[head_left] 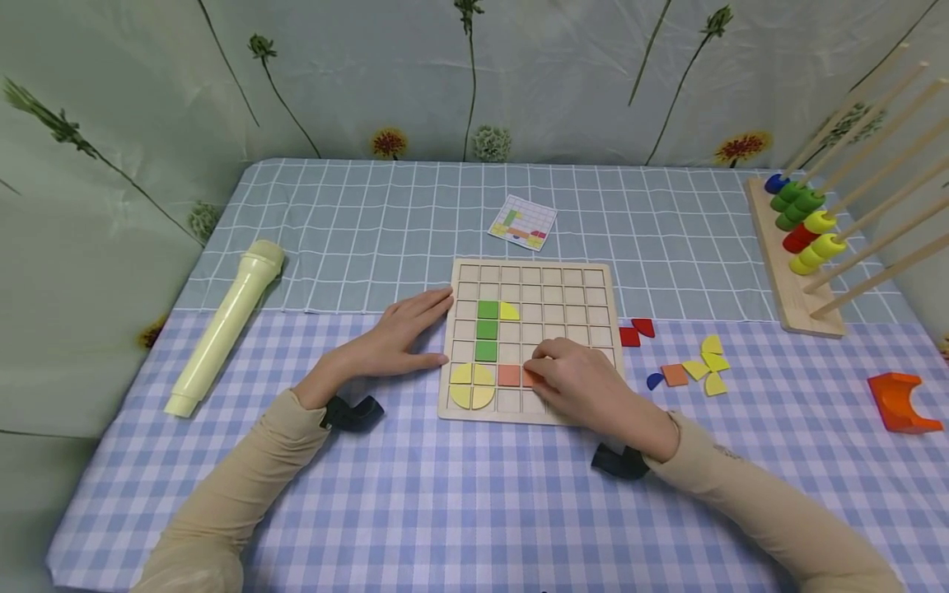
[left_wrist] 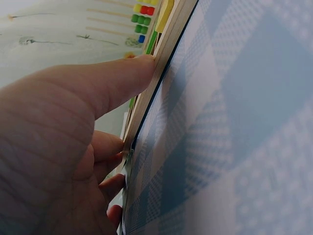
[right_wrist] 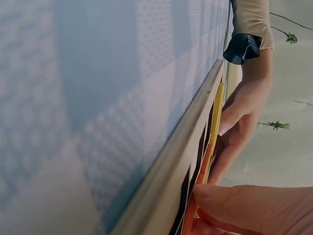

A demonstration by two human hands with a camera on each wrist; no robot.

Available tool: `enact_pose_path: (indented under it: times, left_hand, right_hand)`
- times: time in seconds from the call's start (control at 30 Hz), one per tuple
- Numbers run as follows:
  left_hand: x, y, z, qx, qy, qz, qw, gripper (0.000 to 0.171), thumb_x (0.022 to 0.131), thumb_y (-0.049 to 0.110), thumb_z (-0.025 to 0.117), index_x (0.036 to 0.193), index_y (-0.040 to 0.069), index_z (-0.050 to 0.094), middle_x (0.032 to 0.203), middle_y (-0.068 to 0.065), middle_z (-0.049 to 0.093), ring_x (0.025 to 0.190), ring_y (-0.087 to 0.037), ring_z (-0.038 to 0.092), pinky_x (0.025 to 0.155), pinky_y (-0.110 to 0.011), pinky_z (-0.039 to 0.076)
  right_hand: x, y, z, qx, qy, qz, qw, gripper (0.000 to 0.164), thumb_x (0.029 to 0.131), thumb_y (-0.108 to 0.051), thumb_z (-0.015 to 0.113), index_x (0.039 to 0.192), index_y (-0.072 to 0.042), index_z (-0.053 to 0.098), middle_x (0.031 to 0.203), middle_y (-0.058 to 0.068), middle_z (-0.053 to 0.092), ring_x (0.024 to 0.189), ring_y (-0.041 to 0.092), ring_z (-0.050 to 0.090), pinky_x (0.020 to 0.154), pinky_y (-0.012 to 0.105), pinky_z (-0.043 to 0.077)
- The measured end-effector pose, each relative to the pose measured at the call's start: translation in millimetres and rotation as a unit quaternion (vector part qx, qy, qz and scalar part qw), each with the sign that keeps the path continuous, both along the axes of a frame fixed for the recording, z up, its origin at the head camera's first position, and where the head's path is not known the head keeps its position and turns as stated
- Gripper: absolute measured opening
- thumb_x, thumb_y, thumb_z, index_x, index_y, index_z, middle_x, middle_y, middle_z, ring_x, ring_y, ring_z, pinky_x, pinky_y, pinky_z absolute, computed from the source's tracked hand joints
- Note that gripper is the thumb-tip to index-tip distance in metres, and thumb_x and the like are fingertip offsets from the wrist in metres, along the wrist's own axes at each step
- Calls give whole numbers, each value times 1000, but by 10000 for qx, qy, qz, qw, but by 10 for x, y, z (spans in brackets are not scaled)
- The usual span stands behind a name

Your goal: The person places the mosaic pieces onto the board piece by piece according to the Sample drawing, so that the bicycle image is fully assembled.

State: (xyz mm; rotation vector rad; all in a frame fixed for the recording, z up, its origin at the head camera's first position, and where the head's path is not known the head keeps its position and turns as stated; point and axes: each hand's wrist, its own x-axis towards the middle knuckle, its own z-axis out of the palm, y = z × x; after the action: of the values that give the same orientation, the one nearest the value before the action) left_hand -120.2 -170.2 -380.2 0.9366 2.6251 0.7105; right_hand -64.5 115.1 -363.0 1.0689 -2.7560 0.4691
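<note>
A wooden grid board (head_left: 552, 288) lies on the checked cloth. My left hand (head_left: 393, 338) rests at its left edge, fingers extended; thumb and fingertips touch the rim in the left wrist view. My right hand (head_left: 586, 387) is over the board's lower part, its thumb and fingers pinching an orange square tile (head_left: 527, 377) at a cell. Left of that sits another orange square (head_left: 508, 375). The board also bears a column of green squares (head_left: 487, 330), a yellow quarter piece (head_left: 508, 311) and a yellow circle of quarters (head_left: 472, 386). My right fingers partly hide the held tile.
Right of the board lie red pieces (head_left: 630, 337), a blue half-round (head_left: 655, 380), a loose orange square (head_left: 675, 375) and several yellow quarters (head_left: 715, 361). A pattern card (head_left: 522, 222) lies behind. A cream tube (head_left: 225, 329), a bead stand (head_left: 797, 284) and an orange block (head_left: 893, 403) flank them.
</note>
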Motion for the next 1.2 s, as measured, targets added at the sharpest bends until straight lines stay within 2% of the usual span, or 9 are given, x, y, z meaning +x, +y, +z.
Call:
enact_pose_path:
  times: [0.37, 0.53, 0.73, 0.87, 1.03, 1.2]
  left_hand:
    - [0, 6, 0, -12, -16, 6, 10000, 83, 87, 35, 63, 151, 7, 18, 159, -9, 14, 147, -28, 13, 112, -55, 15]
    - [-5, 4, 1, -22, -21, -6, 10000, 83, 88, 36, 62, 151, 8, 17, 159, -8, 14, 147, -28, 13, 112, -55, 15]
    - [-9, -2, -7, -32, -18, -13, 10000, 83, 87, 36, 63, 151, 9, 17, 159, -7, 13, 147, -27, 13, 112, -55, 15]
    - [-10, -4, -19, -64, -25, -10, 10000, 84, 87, 36, 63, 151, 9, 16, 159, -7, 13, 147, -27, 13, 112, -55, 15]
    - [-6, -1, -23, -91, -38, 5, 10000, 84, 87, 36, 63, 151, 8, 16, 159, -8, 13, 147, -28, 13, 113, -54, 15]
    - [-7, -3, -17, -81, -31, 2, 10000, 83, 88, 36, 62, 151, 8, 16, 159, -8, 13, 147, -28, 13, 113, -54, 14]
  right_hand:
    - [5, 59, 24, 10, 95, -57, 9999, 14, 77, -12, 73, 90, -7, 75, 87, 5, 68, 81, 17, 63, 66, 30, 54]
    - [16, 218, 57, 12, 153, -202, 9997, 16, 76, -7, 73, 92, -7, 75, 89, 5, 68, 83, 18, 63, 64, 30, 54]
    - [34, 447, 76, -63, 489, -390, 9980, 17, 73, -5, 75, 89, -7, 75, 87, 6, 69, 79, 19, 64, 55, 29, 51]
    - [52, 594, 92, -79, 582, -482, 9971, 18, 70, -4, 76, 88, -6, 75, 86, 7, 69, 77, 19, 64, 55, 30, 50]
    - [74, 777, 108, 12, 571, -681, 9960, 19, 69, -3, 77, 87, -5, 75, 85, 8, 69, 75, 19, 63, 55, 31, 50]
    - [107, 920, 148, 348, 268, -1094, 9930, 23, 69, -5, 79, 92, -3, 75, 87, 12, 69, 79, 24, 64, 60, 36, 53]
